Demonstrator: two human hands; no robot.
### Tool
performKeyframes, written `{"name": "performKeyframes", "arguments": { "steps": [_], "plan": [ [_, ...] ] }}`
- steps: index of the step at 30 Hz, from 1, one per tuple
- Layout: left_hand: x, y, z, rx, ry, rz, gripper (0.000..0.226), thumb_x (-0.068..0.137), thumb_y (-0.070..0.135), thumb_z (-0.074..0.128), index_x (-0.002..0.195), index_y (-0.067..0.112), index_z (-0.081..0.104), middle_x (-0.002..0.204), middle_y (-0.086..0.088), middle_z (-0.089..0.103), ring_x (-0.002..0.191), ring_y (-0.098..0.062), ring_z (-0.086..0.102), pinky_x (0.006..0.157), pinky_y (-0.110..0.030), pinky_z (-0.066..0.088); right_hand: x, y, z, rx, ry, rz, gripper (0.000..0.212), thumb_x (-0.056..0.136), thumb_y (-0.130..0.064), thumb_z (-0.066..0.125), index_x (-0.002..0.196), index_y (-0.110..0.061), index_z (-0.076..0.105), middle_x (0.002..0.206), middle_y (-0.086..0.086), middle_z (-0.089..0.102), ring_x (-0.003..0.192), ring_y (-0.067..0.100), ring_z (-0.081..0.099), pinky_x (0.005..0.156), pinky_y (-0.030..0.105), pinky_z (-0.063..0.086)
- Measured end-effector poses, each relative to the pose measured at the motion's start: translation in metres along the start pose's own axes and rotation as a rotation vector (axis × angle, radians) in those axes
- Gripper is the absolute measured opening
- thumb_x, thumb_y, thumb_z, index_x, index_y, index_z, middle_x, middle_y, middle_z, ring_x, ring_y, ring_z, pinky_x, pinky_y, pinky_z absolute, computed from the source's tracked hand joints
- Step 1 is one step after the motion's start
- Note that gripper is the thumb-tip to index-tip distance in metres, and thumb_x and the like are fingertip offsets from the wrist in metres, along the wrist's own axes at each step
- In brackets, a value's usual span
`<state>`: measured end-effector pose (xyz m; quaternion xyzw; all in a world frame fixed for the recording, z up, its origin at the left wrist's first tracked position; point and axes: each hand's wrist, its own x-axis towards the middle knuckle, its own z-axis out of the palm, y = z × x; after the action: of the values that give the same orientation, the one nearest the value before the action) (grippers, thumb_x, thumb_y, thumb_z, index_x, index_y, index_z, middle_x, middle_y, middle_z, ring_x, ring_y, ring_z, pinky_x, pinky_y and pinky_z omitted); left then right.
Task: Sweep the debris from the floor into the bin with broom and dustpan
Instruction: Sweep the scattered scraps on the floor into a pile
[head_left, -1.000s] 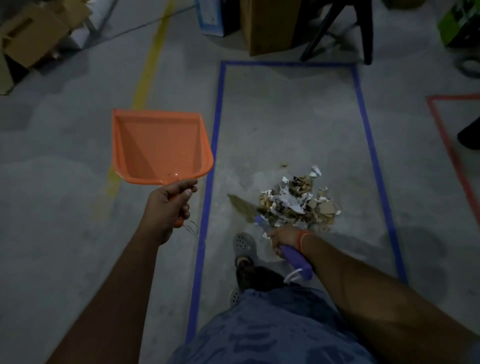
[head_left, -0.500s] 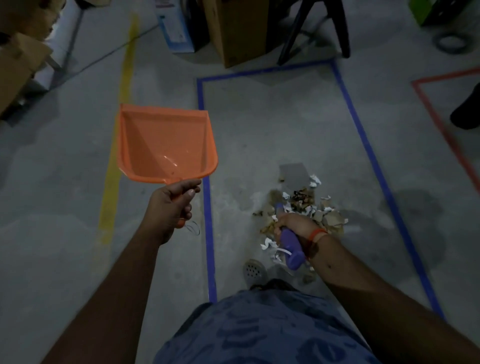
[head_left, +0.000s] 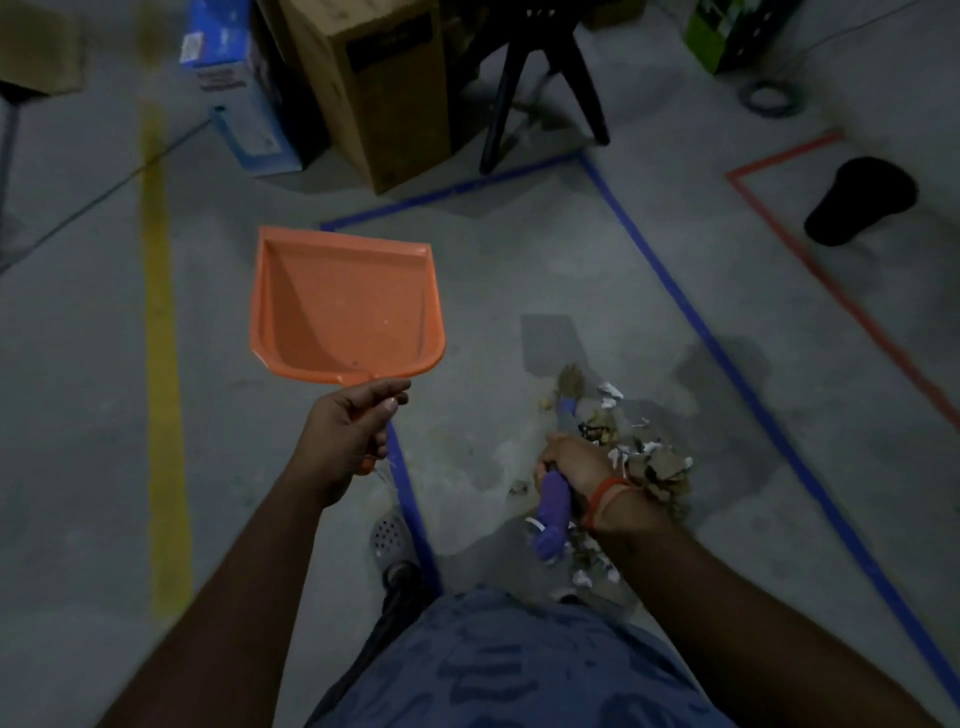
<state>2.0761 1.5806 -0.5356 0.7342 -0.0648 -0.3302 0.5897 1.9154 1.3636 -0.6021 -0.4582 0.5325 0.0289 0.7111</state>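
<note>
Grey concrete floor (head_left: 78, 415), taped in blue: my left hand (head_left: 348, 431) grips the orange dustpan (head_left: 345, 304) aloft, empty and ready, while my right hand (head_left: 576, 462) clamps the purple broom (head_left: 553, 512), bristles gathering the debris (head_left: 657, 467) beside my foot. No bin visible.

Left hand (head_left: 348, 431) up and forward, fingers curled tight around a handle; right hand (head_left: 574, 462) low, arm stretched downward, fist wrapped round a grip.
</note>
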Motion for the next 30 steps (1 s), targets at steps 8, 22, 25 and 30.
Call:
{"name": "performKeyframes", "arguments": {
  "steps": [8, 22, 25, 30],
  "plan": [
    [0.092, 0.056, -0.085, 0.116, -0.211, 0.009, 0.025, 0.101, 0.004, 0.055, 0.122, 0.008, 0.069, 0.1, -0.002, 0.07, 0.048, -0.008, 0.045, 0.039, -0.02, 0.032, 0.07, -0.005, 0.088, 0.145, 0.082, 0.177, 0.037, 0.098, -0.009, 0.039, 0.061, -0.006, 0.047, 0.041, 0.006, 0.048, 0.033, 0.016, 0.048, 0.037, 0.019, 0.037],
    [0.287, 0.124, -0.076, 0.243, -0.51, -0.034, 0.024, 0.101, -0.001, 0.051, 0.111, 0.011, 0.069, 0.055, 0.009, 0.058, 0.042, -0.005, 0.038, 0.037, -0.016, 0.031, 0.131, -0.173, 0.217, 0.563, 0.581, 0.063, 0.019, 0.085, 0.007, 0.044, 0.071, -0.003, 0.05, 0.064, 0.008, 0.053, 0.066, 0.028, 0.058, 0.064, 0.036, 0.05],
    [0.337, 0.149, -0.072, 0.307, -0.554, -0.042, 0.025, 0.101, -0.001, 0.051, 0.11, 0.012, 0.069, 0.054, 0.009, 0.057, 0.041, -0.004, 0.036, 0.037, -0.016, 0.029, 0.159, -0.223, 0.229, 0.732, 0.632, 0.013, 0.023, 0.082, 0.008, 0.041, 0.068, -0.009, 0.049, 0.061, 0.009, 0.051, 0.051, 0.022, 0.052, 0.051, 0.029, 0.045],
    [0.418, 0.193, -0.06, 0.385, -0.623, -0.013, 0.025, 0.102, 0.006, 0.052, 0.119, 0.011, 0.069, 0.054, 0.009, 0.047, 0.042, -0.007, 0.035, 0.045, -0.019, 0.023, 0.216, -0.281, 0.221, 0.743, 0.593, 0.007, 0.018, 0.083, 0.007, 0.043, 0.074, -0.006, 0.052, 0.063, 0.006, 0.051, 0.054, 0.02, 0.052, 0.048, 0.024, 0.043]
  ]
}}
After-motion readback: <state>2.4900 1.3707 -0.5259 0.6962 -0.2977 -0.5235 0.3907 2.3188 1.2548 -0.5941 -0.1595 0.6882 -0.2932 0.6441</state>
